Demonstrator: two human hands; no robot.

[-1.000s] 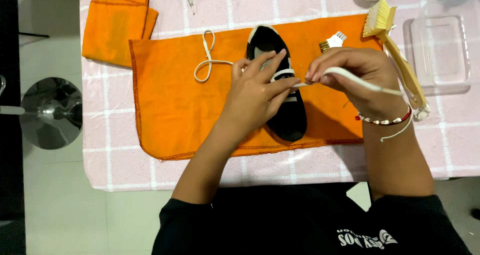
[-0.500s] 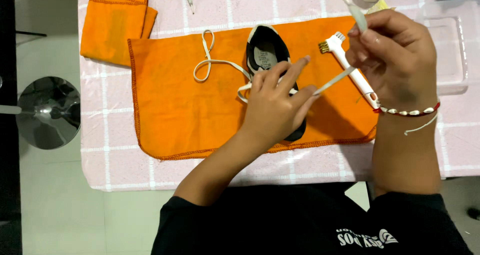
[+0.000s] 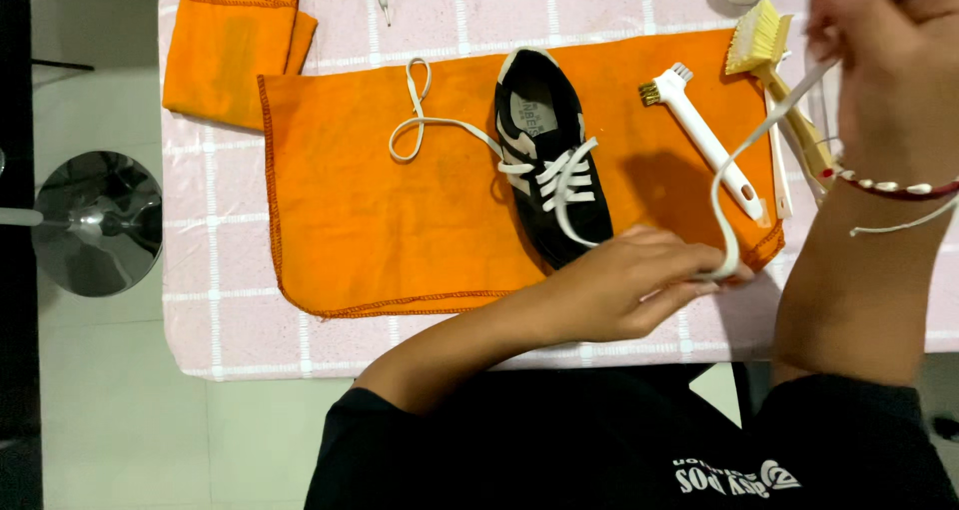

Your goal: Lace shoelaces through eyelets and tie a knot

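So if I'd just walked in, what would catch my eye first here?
Most likely the black shoe with white lacing, lying in the middle of a bright orange cloth on a pink checked table. Next, the long white lace stretched between both hands: the left hand pinches its lower end near the table edge, while the right hand lifts the other end at the upper right.

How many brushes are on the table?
2. A small white brush lies on the orange cloth, right of the shoe. A yellow-bristled brush lies at the cloth's right edge; the right hand hides part of it.
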